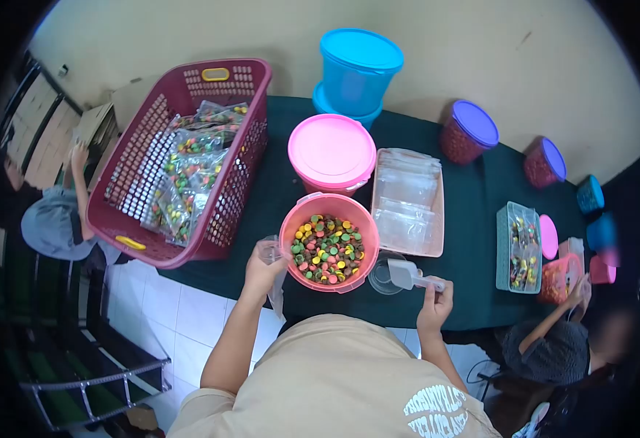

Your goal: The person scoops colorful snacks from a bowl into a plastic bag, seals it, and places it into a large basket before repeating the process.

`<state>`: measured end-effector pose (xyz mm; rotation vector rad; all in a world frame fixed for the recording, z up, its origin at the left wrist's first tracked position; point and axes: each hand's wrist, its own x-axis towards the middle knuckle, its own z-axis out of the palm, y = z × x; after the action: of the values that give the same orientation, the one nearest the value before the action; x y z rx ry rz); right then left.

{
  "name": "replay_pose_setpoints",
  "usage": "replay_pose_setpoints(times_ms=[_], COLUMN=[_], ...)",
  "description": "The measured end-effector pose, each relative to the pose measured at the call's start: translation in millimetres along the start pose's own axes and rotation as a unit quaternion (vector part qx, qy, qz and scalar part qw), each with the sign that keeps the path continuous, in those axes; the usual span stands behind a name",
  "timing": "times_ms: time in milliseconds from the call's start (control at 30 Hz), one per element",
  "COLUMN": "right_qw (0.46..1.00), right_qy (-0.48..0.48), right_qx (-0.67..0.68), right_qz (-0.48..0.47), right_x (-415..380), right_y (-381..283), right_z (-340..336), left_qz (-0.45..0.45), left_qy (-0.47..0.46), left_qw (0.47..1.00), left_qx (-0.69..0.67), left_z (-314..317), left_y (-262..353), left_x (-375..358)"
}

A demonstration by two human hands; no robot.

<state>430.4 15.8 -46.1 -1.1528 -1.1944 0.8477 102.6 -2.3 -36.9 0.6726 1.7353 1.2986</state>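
Observation:
A pink tub filled with small round green, yellow, pink and brown candies stands in front of me. At its left rim, my left hand is closed on a clear plastic bag, which hangs down past the table edge. My right hand, to the right of the tub, grips the handle of a whitish scoop. The scoop's head overlaps a clear round dish beside the tub. Behind the dish, a pale pink tray holds flat clear bags.
To the left, a maroon basket holds filled candy bags. A pink-lidded tub and stacked blue tubs stand behind. Purple-lidded tubs and a green basket are at right. One person works at right, another at left.

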Motion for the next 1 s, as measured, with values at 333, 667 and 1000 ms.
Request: replay_pose_setpoints(times_ms=[333, 667, 1000], right_qw=[0.891, 0.891, 0.931], right_qy=[-0.297, -0.376, -0.320], right_qx=[-0.281, -0.255, -0.049], right_qz=[-0.195, 0.003, 0.170], right_x=[46, -6, -12], right_y=[-33, -10, -16], right_z=[56, 29, 28], left_qz=[0.160, 0.169, 0.144], left_qy=[-0.068, -0.111, -0.119], left_qw=[0.982, 0.965, 0.970], left_qx=[0.069, 0.166, 0.155], left_z=[36, 68, 77], left_y=[10, 42, 46], left_x=[-39, -59, -57])
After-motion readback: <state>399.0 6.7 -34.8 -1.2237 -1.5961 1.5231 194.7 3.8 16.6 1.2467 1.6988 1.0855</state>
